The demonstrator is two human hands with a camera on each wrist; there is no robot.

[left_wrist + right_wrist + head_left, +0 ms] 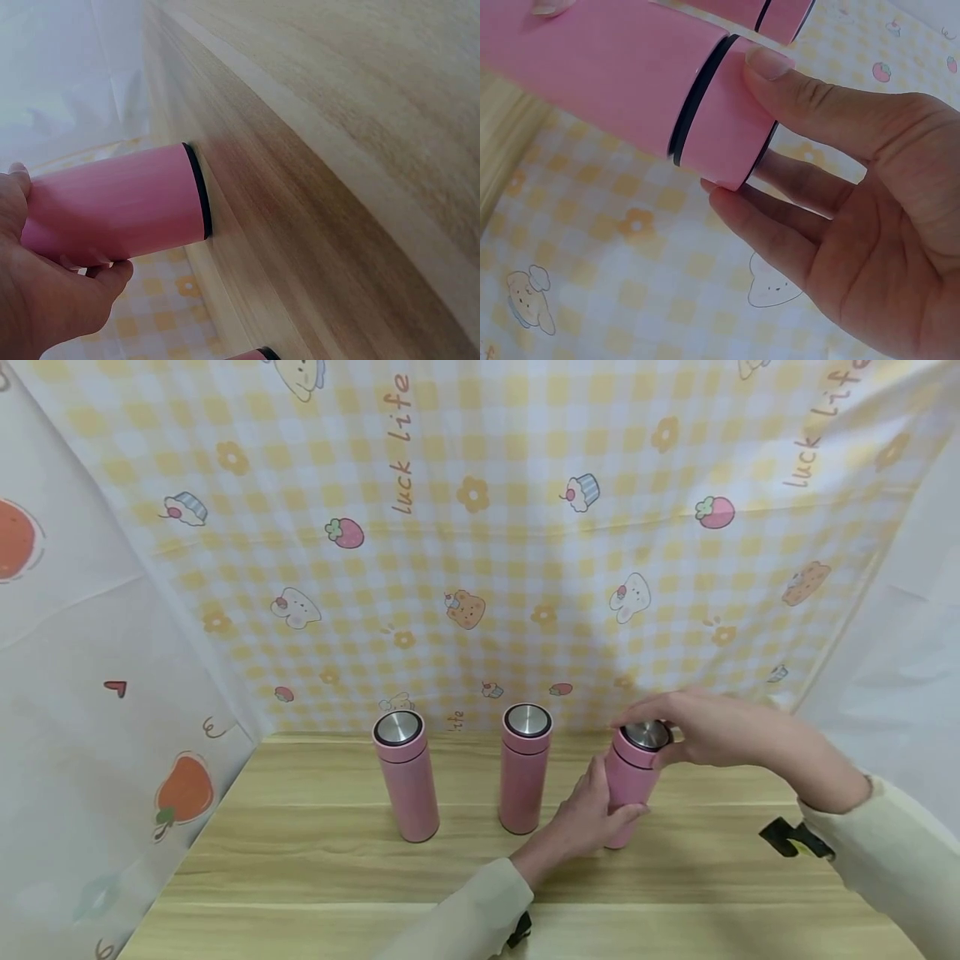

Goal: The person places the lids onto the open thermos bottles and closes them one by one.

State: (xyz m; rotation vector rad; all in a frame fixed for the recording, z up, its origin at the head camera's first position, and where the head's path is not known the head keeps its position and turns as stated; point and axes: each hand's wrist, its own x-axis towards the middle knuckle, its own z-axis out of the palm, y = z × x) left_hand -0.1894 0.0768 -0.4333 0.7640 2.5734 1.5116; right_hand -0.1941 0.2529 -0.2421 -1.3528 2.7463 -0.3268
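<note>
Three pink thermos bottles with silver-topped lids stand in a row on the wooden table. Around the body of the rightmost thermos (628, 783) my left hand (581, 817) is wrapped, thumb on the near side. My right hand (708, 727) grips its lid (724, 112) from above, thumb on one side and fingers on the other. A thin dark gap shows between lid and body in the right wrist view. The black-rimmed base (199, 191) rests close on the tabletop in the left wrist view. The middle thermos (522, 777) is just left of my left hand.
The left thermos (408, 785) stands upright, apart from the others. A yellow checked cloth (517, 568) hangs behind the wooden table (300, 860). White cloth (67, 693) hangs at the left side. Each sleeve has a black strap near the wrist.
</note>
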